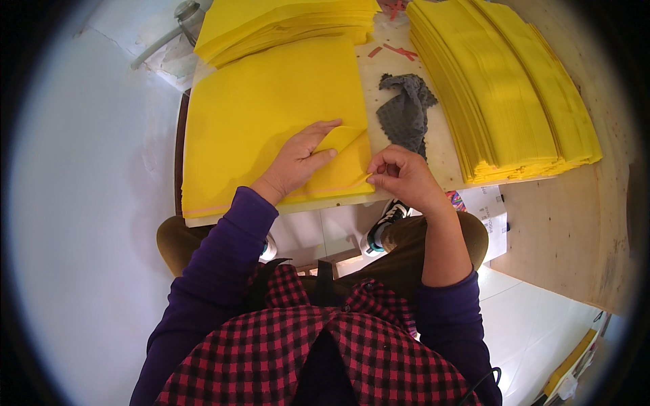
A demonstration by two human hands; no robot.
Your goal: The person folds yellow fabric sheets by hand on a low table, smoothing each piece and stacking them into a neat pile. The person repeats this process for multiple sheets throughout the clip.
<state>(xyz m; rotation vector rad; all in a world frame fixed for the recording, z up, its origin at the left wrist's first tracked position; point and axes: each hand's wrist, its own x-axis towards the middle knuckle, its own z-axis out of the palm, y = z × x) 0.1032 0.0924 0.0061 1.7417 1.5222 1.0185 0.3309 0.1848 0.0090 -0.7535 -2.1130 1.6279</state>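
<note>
A large flat yellow fabric sheet [271, 88] lies on the table in front of me, its near right part lifted into a loose fold. My left hand [298, 159] rests on it with fingers stretched out, the fingertips beside the fold. At the sheet's near right corner, my right hand [401, 174] pinches the yellow edge between thumb and fingertips. A thin pinkish line runs along the sheet's near edge. Whether one layer or more is in the pinch, I cannot tell.
Behind the sheet is a yellow fabric stack [284, 30]. Long folded yellow stacks [501, 95] stand on the right of the wooden table [447, 166]. Between them lie a crumpled dark grey cloth [406, 108] and several red strips [401, 52]. A white wall [101, 169] rises at left.
</note>
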